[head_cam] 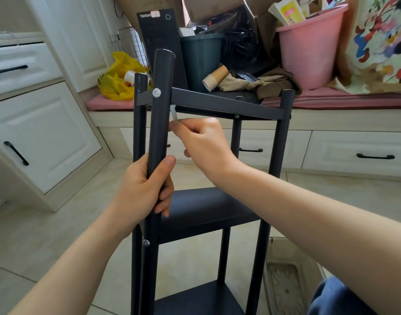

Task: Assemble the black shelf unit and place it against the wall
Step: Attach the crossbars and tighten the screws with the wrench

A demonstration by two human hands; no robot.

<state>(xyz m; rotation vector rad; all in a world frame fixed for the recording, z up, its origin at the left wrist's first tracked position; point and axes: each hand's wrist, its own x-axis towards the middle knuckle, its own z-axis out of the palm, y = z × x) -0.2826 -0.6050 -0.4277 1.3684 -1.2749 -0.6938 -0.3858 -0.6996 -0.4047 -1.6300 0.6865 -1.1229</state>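
Note:
The black shelf unit (pixel 226 105) stands upright on the tiled floor in front of me, with three shelves between round black posts. My left hand (pixel 147 187) is wrapped around the near front post (pixel 159 114), just below the top shelf. A silver bolt head (pixel 156 93) shows on that post at the level of the top shelf frame. My right hand (pixel 204 142) pinches a small silver hex key (pixel 175 113) right behind the post, under the top shelf's corner. The key's tip is hidden by the post.
White cabinets with black handles (pixel 16 153) stand at the left. Behind the shelf, a window bench with a pink cushion (pixel 345 98) holds a pink bucket (pixel 313 46), a dark bin (pixel 201 57), paper cups (pixel 214 81), a yellow bag (pixel 117 80) and boxes. A patterned mat (pixel 286 283) lies at the lower right.

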